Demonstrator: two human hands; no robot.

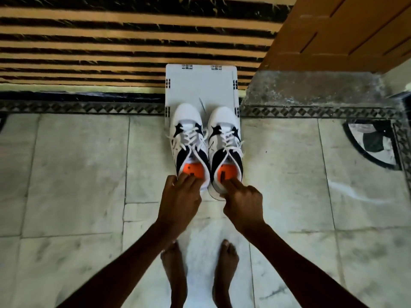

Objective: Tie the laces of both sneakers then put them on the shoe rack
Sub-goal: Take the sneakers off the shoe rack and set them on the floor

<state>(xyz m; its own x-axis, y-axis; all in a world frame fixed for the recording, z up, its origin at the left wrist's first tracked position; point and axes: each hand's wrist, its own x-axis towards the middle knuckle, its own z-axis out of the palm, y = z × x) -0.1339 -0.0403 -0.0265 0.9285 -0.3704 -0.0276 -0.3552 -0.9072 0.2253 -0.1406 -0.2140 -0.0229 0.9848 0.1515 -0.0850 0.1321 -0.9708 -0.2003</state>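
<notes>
Two white sneakers with black star marks and orange insoles stand side by side, toes pointing away from me, on a white plastic shoe rack (pixel 201 85). The left sneaker (pixel 188 138) and the right sneaker (pixel 225 141) both show tied white laces. My left hand (pixel 181 201) grips the left sneaker's heel, with fingers inside the collar on the orange insole. My right hand (pixel 243 202) holds the right sneaker's heel the same way, two fingers reaching into the opening.
The rack stands against a flight of stairs (pixel 111 41) with orange and black striped steps. An orange wall (pixel 344 30) and a grey ledge (pixel 311 87) lie to the right. My bare feet (pixel 200 267) stand on the white marble floor.
</notes>
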